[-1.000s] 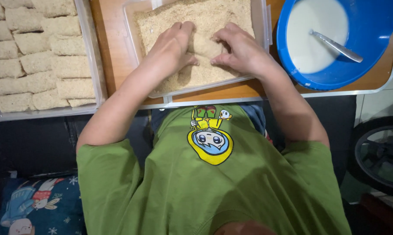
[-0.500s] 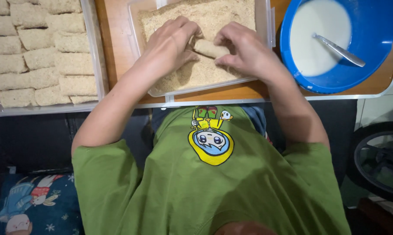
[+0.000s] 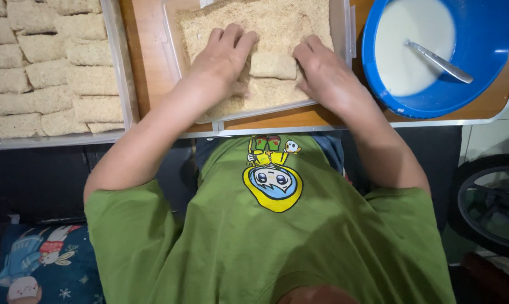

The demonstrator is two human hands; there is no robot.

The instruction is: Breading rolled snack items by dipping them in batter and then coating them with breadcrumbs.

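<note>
Coating step in hand, by appearance. The breaded roll (image 3: 273, 66) lies in the crumb tray (image 3: 341, 34), between both hands. Left hand (image 3: 223, 56) and right hand (image 3: 322, 73) each rest flat, fingers spread, grip enclosing nothing, touching the roll's ends. Finished rolls (image 3: 46, 73) fill the left tray.

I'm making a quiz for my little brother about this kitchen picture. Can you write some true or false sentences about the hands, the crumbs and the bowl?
1. Both hands, left hand and right hand, touch one crumb-coated roll. True.
2. The roll lies in the blue bowl. False: it lies in the clear crumb container.
3. A spoon rests in the bowl's white liquid. True.
4. The tray at the left holds raw eggs. False: it holds rows of coated pieces.
5. The bowl is red. False: blue.
</note>
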